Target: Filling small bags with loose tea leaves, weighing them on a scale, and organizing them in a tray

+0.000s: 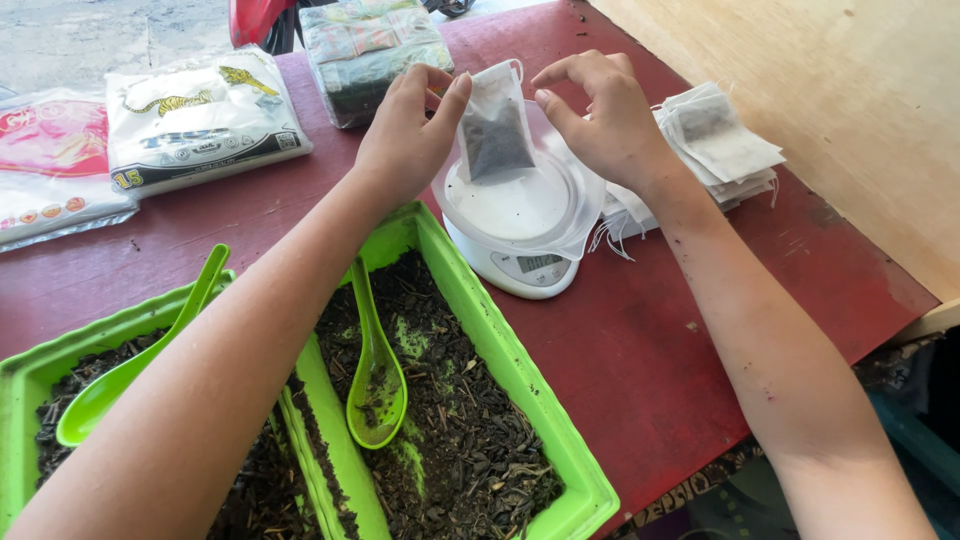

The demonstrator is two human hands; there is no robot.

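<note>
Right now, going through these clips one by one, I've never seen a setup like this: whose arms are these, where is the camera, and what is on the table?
There is one picture, taken by a camera worn on a person's head and looking down, so both bare arms belong to that person. The left hand and right hand together pinch the top of a small white filter bag with dark loose leaves inside, held above a white kitchen scale with a clear tray on top. On the red table lie two green trays of dark dried leaves, each with a green spoon in it. A stack of white bags lies right of the scale, and sealed packets lie at the far left.
</note>
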